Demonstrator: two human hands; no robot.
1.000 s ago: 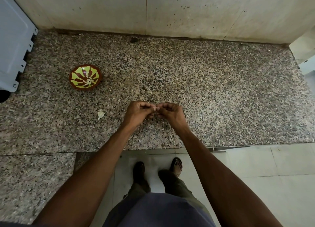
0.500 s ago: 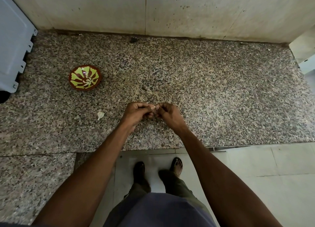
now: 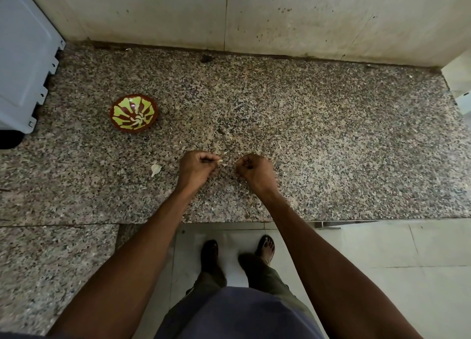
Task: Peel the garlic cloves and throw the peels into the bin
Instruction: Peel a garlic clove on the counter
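My left hand [image 3: 197, 166] hovers over the speckled granite counter [image 3: 331, 147] with its fingers curled, pinching a small pale garlic clove [image 3: 221, 162] at the fingertips. My right hand [image 3: 254, 172] is a short gap to the right, fingers curled in; whether it holds a bit of peel is too small to tell. Another pale garlic clove [image 3: 156, 169] lies on the counter just left of my left hand. No bin is in view.
A small brown bowl with a green and cream pattern [image 3: 133, 112] sits at the left of the counter. A white appliance [image 3: 23, 66] stands at the far left edge. A tiled wall runs along the back. My feet [image 3: 237, 252] are on the tiled floor below.
My hands were joined at the fingertips over the clove; they have now pulled apart, the right hand moving right. The clove stays with the left hand.
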